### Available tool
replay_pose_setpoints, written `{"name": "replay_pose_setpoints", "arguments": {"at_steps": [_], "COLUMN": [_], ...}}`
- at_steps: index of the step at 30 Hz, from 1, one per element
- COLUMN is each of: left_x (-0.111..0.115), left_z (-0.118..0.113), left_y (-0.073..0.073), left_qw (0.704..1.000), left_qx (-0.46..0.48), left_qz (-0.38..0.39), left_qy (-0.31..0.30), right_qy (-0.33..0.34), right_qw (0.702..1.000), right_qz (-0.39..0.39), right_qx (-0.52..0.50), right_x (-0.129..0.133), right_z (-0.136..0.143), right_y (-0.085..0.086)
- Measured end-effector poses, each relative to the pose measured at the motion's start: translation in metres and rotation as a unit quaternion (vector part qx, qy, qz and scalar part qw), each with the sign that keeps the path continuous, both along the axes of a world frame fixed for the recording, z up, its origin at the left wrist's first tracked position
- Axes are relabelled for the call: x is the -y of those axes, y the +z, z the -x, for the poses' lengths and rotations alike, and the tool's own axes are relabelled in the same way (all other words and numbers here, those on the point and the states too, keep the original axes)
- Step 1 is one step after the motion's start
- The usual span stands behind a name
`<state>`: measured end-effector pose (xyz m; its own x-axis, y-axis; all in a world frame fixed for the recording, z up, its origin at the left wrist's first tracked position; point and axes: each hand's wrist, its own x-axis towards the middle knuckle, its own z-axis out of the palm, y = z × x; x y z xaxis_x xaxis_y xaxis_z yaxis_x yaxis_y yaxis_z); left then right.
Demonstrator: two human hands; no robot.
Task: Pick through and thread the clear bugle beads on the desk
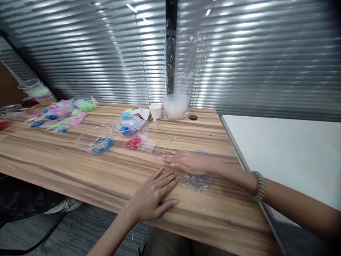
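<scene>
My left hand [154, 193] lies flat on the wooden table [106, 181], fingers spread, just left of a scatter of small clear, shiny pieces [195, 182]. Farther forward, my right hand [189, 161] reaches across from the right, palm down with fingers stretched out. More of these clear pieces [203, 153] lie beyond its wrist, and a few others [169, 138] are past its fingertips. Neither hand grips anything that I can see; what lies under the right palm is hidden. A small bag of red beads [134, 142] rests ahead of the right fingertips.
A clear round tub [94, 140] holding blue pieces stands left of the hands. Behind are a second tub [128, 124] with small bags, a paper cup [155, 111] and a plastic bag of white material [176, 105]. Several coloured packets [62, 107] lie far left. A white tabletop [287, 149] adjoins right.
</scene>
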<state>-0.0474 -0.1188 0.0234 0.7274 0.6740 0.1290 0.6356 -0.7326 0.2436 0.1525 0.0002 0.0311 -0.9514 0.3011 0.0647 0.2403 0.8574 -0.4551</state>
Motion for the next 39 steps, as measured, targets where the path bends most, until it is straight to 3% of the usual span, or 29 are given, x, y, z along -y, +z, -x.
{"name": "replay_pose_setpoints", "arguments": {"at_steps": [7, 10, 15, 18, 22, 27, 32, 36, 39], "left_x": [-0.004, -0.006, -0.002, 0.012, 0.035, 0.042, 0.032, 0.017, -0.005], "left_z": [-0.004, -0.005, -0.004, 0.002, 0.014, 0.018, 0.009, 0.000, -0.008], "left_y": [-0.002, -0.009, -0.011, -0.005, 0.000, 0.001, -0.003, -0.007, -0.010], "left_qw": [0.997, 0.992, 0.981, 0.981, 0.994, 0.994, 0.994, 0.991, 0.988], "left_qx": [-0.020, -0.019, -0.017, -0.003, -0.034, -0.051, -0.077, -0.080, -0.091], "left_qz": [-0.003, -0.030, -0.073, -0.091, -0.017, 0.008, 0.001, -0.033, -0.060], "left_qy": [0.078, 0.124, 0.180, 0.170, 0.106, 0.093, 0.080, 0.101, 0.106], "right_qy": [-0.038, -0.078, -0.086, -0.122, -0.170, -0.192, -0.157, -0.223, -0.231], "right_qw": [0.999, 0.996, 0.986, 0.974, 0.964, 0.957, 0.940, 0.907, 0.901], "right_qz": [-0.011, -0.024, -0.124, -0.164, -0.161, -0.169, -0.264, -0.298, -0.300], "right_qx": [-0.014, -0.022, -0.075, -0.093, -0.125, -0.138, -0.147, -0.197, -0.211], "right_x": [0.005, 0.012, 0.030, 0.038, 0.038, 0.019, -0.023, -0.054, -0.058], "right_z": [-0.027, -0.044, -0.081, -0.109, -0.137, -0.138, -0.121, -0.118, -0.128], "right_y": [0.019, 0.013, -0.003, -0.003, 0.001, -0.002, -0.009, -0.019, -0.026]}}
